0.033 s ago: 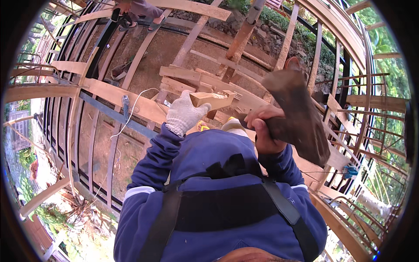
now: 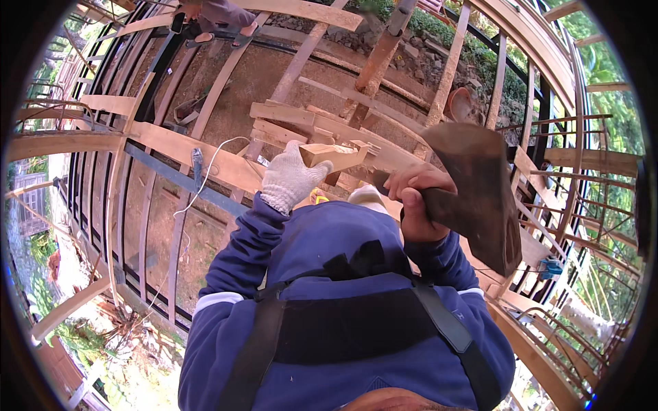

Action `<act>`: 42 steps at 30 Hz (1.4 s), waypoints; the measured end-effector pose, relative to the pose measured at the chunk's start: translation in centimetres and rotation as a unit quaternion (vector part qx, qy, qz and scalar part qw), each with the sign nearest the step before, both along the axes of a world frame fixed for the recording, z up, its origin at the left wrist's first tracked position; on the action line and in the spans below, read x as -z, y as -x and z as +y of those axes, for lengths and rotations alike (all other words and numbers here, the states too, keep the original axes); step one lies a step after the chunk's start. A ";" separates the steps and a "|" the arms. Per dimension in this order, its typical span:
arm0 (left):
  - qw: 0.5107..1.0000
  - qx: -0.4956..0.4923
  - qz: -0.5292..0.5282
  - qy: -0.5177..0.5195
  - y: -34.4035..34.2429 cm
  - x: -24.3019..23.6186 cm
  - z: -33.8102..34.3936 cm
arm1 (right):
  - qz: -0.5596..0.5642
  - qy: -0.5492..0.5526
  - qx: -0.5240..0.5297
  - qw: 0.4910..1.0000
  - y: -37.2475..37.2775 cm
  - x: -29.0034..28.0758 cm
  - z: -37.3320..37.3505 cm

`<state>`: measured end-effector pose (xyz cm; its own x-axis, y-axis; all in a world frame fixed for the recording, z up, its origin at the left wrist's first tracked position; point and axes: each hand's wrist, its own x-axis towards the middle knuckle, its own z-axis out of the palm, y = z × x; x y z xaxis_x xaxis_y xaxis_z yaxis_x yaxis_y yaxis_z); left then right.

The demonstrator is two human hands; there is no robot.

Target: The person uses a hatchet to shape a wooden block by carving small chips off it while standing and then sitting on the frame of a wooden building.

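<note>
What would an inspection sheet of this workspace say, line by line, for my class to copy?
Surface: planks in an open frame over bare soil.
Job's things: wood block; dark, broad-headed tool.
Clutter: loose boards piled ahead of the hands.
Hands: gloved left hand holds the block; bare right hand has its fingers round the tool's handle.
Cables: white cord, left side, across a plank.
Surroundings: another person, upper left; rubble and greenery ahead.

I watch through the left fisheye camera on the wearer's head, facing steeply down over the shirt point(image 2: 308, 383) to the left hand point(image 2: 293, 177) and right hand point(image 2: 415, 207) close below, with wooden beams point(image 2: 164, 142) farther out curving toward the view's round edge.
</note>
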<state>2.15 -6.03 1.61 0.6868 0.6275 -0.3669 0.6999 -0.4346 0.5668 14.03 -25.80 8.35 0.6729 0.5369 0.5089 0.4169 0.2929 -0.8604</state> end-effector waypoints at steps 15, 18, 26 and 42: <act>0.999 0.032 -0.019 -0.017 -0.9 -0.4 -1.3 | 0.103 0.163 -0.040 0.980 -2.5 1.6 -1.4; 0.999 0.035 -0.027 -0.019 -0.6 -0.4 -1.2 | -0.052 -0.007 -0.039 0.998 -3.7 -0.9 0.3; 0.997 0.062 0.025 -0.034 -0.6 -1.9 -2.3 | 0.186 0.498 -0.031 0.847 -0.7 13.6 -3.7; 0.997 0.062 -0.002 -0.052 -0.7 -1.6 -2.0 | 0.137 0.493 0.002 0.859 0.9 16.4 -4.2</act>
